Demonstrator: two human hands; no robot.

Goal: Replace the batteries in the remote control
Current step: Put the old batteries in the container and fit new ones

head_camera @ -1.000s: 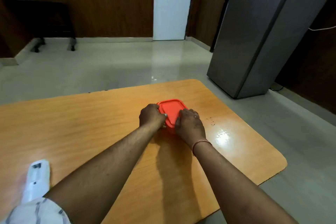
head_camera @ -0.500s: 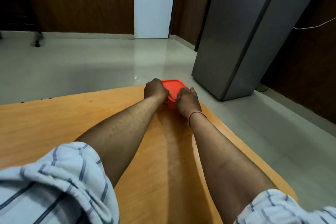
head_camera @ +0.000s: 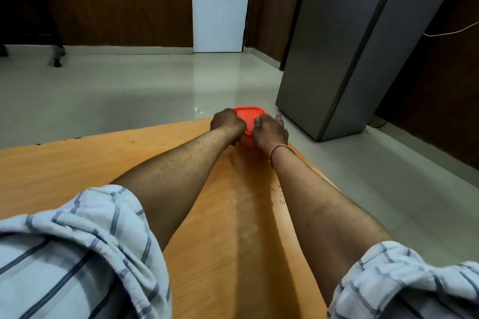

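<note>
A small red plastic box with a lid (head_camera: 249, 114) sits at the far edge of the wooden table (head_camera: 77, 163). My left hand (head_camera: 228, 123) grips its left side with curled fingers. My right hand (head_camera: 269, 131) holds its right side, fingers spread over the lid and rim. Both arms are stretched far forward. The remote control is out of view, hidden behind my left sleeve or outside the frame. No batteries are visible.
A grey fridge (head_camera: 350, 46) stands on the tiled floor beyond the table's right corner. A white door (head_camera: 220, 2) is at the back, and a dark chair (head_camera: 28, 21) at the far left. My striped sleeves (head_camera: 77, 254) fill the lower corners.
The view has tilted lower and closer, so the white remote at the lower left is gone from sight. Both hands have stayed on the red box; the right fingers have spread slightly.
</note>
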